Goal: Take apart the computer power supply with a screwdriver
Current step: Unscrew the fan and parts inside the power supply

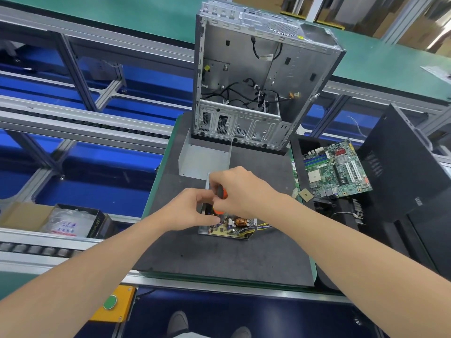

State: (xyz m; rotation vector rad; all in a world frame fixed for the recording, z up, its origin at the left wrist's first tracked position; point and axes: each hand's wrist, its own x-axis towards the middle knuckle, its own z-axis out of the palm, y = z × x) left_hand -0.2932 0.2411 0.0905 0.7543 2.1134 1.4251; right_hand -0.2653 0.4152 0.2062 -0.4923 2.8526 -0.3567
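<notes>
The opened power supply lies on the dark mat, its circuit board with a copper coil and yellow wires exposed. Its removed grey metal cover lies just behind it. My right hand grips the orange-and-black screwdriver handle upright over the board's left part. My left hand rests at the supply's left edge, fingers curled and pinching near the screwdriver's lower end; what they pinch is hidden. The screwdriver tip is out of sight behind my hands.
An empty grey computer case stands at the mat's far end. A motherboard and a loose CPU chip lie to the right, beside a black tower case. Conveyor rails and a box with bags are at left.
</notes>
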